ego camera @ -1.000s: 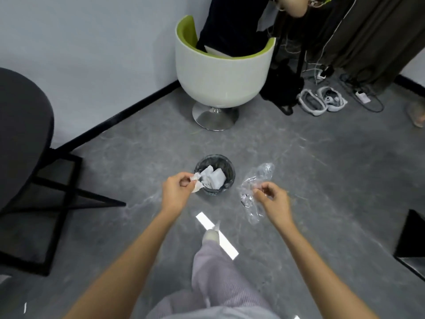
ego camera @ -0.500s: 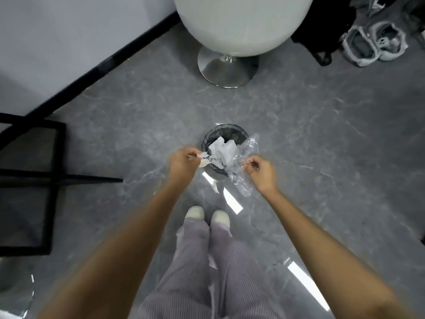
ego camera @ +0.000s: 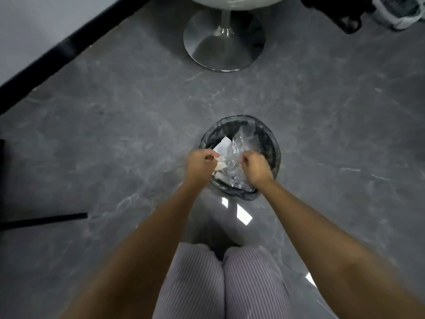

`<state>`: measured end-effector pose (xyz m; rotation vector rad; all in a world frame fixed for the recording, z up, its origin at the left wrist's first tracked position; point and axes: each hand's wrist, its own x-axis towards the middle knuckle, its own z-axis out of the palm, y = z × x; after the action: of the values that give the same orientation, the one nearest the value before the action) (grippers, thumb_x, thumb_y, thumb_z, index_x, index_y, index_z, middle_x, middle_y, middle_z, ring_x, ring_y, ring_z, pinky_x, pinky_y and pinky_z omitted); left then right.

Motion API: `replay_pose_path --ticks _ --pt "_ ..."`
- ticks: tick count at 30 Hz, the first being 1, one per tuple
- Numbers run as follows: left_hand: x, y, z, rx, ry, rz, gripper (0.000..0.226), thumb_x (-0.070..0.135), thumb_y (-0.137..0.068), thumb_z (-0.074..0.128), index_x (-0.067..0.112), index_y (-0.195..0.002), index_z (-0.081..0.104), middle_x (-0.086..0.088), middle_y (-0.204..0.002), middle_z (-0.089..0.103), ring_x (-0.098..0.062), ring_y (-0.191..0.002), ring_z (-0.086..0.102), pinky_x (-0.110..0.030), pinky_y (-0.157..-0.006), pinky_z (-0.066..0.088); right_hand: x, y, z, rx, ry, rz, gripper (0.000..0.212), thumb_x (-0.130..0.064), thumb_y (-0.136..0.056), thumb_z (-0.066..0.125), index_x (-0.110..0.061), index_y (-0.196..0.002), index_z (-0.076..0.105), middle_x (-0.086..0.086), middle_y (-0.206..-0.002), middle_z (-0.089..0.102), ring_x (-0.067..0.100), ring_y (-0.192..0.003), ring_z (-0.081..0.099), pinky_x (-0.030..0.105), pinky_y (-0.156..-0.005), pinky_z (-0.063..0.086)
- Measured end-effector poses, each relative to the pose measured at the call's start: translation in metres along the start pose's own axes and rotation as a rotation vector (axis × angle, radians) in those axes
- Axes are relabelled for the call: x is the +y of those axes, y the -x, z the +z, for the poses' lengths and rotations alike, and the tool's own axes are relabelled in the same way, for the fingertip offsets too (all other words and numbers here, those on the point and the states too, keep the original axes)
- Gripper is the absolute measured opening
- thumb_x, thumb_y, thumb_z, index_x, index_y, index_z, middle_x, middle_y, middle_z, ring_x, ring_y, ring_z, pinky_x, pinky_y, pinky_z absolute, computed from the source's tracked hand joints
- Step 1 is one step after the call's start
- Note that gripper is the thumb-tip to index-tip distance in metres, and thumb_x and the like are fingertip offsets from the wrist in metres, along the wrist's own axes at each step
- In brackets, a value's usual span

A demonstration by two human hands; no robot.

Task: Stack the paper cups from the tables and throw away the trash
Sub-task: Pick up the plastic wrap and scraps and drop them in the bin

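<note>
The far edge cuts off the chair (ego camera: 224, 40) above its base. The left hand (ego camera: 202, 165) hides most of its pinched paper scrap (ego camera: 220, 166); the right hand (ego camera: 256, 168), pinching plastic wrap (ego camera: 240, 146), covers part of the bin's (ego camera: 276, 148) near rim.

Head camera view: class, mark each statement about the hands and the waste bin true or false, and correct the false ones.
1. The right hand pinches a clear crinkled plastic wrapper over the small round bin with a dark liner. True.
2. The left hand holds nothing. False: it pinches a crumpled white paper scrap.
3. The bin stands on a table. False: it stands on the grey marbled floor.
4. A round chrome chair base stands on the floor beyond the bin. True.
</note>
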<state>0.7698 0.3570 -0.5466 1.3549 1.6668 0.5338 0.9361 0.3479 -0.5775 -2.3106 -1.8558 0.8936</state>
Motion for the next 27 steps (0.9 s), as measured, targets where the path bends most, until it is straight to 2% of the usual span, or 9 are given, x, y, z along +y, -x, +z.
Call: replay_pose_path --ticks 2,5,8,13,16,18,22,24,27 --pt "-0.011 -0.014 0.010 -0.021 -0.042 0.001 0.024 -0.011 -0.082 0.060 0.001 -0.094 0.076 -0.008 -0.075 0.062 -0.017 -0.065 0.053 -0.010 -0.054 0.040 0.007 -0.013 0.019 -0.074 0.063 0.040 0.022 0.008 -0.084 0.047 -0.009 -0.084 0.060 0.011 -0.097 0.061 0.027 -0.084 0.059 0.029 -0.069 0.044" --pt "-0.018 -0.022 0.017 -0.046 -0.095 0.006 0.028 -0.010 -0.083 0.059 0.001 -0.104 0.075 -0.015 -0.089 0.070 -0.017 -0.076 0.057 -0.009 -0.064 0.040 0.012 -0.018 0.029 -0.221 0.055 0.157 0.034 0.003 -0.088 0.045 -0.009 -0.115 0.062 0.017 -0.117 0.060 0.033 -0.106 0.059 0.036 -0.088 0.051" --pt "-0.012 -0.015 0.011 -0.072 -0.108 -0.008 0.040 -0.009 -0.083 0.054 0.001 -0.119 0.068 -0.020 -0.108 0.070 -0.014 -0.086 0.058 -0.007 -0.074 0.038 0.008 -0.004 0.012 -0.173 -0.060 0.170 0.045 0.000 -0.089 0.047 -0.012 -0.132 0.053 0.017 -0.134 0.053 0.032 -0.118 0.054 0.038 -0.100 0.046" --pt "0.036 0.025 -0.028 -0.081 -0.081 -0.033 0.030 -0.008 -0.085 0.057 -0.002 -0.112 0.069 -0.019 -0.104 0.070 -0.017 -0.085 0.060 -0.002 -0.067 0.041 -0.015 0.049 -0.051 -0.053 -0.192 0.122 0.029 -0.008 -0.092 0.053 -0.009 -0.120 0.061 0.010 -0.132 0.054 0.025 -0.112 0.057 0.034 -0.100 0.044" --pt "0.077 0.056 -0.061 -0.072 -0.047 -0.041 0.025 -0.005 -0.086 0.055 0.002 -0.102 0.073 -0.016 -0.096 0.072 -0.022 -0.084 0.065 -0.020 -0.076 0.049 -0.039 0.084 -0.097 -0.013 -0.293 0.111 0.024 -0.005 -0.092 0.053 -0.007 -0.113 0.064 0.010 -0.130 0.055 0.024 -0.114 0.057 0.032 -0.102 0.042" --pt "0.106 0.077 -0.085 -0.077 -0.044 -0.047 0.021 -0.002 -0.087 0.058 0.005 -0.098 0.074 -0.014 -0.092 0.072 -0.024 -0.083 0.066 -0.025 -0.077 0.051 -0.057 0.108 -0.132 0.020 -0.343 0.110 0.021 -0.005 -0.091 0.054 -0.007 -0.108 0.065 0.011 -0.126 0.056 0.025 -0.110 0.059 0.035 -0.100 0.044" --pt "0.173 0.119 -0.133 -0.091 -0.062 0.002 0.020 0.002 -0.087 0.056 0.005 -0.095 0.074 -0.010 -0.081 0.066 -0.014 -0.064 0.054 -0.012 -0.061 0.040 -0.091 0.157 -0.206 0.121 -0.468 0.122 0.014 -0.007 -0.089 0.056 -0.010 -0.095 0.068 0.009 -0.104 0.068 0.023 -0.084 0.064 0.038 -0.085 0.052" --pt "0.204 0.136 -0.154 -0.108 -0.064 0.040 0.021 0.006 -0.086 0.055 0.007 -0.094 0.074 -0.008 -0.073 0.063 -0.014 -0.061 0.050 -0.015 -0.057 0.038 -0.105 0.183 -0.244 0.185 -0.520 0.148 0.013 -0.008 -0.088 0.057 -0.013 -0.090 0.069 0.005 -0.095 0.070 0.018 -0.079 0.062 0.028 -0.080 0.051" --pt "0.254 0.155 -0.179 -0.161 -0.049 0.106 0.026 -0.001 -0.087 0.055 0.019 -0.083 0.071 -0.007 -0.066 0.062 -0.020 -0.062 0.056 -0.027 -0.068 0.050 -0.120 0.219 -0.299 0.265 -0.640 0.145 0.016 -0.001 -0.087 0.055 -0.009 -0.087 0.069 0.004 -0.085 0.070 0.015 -0.077 0.060 0.011 -0.071 0.045"
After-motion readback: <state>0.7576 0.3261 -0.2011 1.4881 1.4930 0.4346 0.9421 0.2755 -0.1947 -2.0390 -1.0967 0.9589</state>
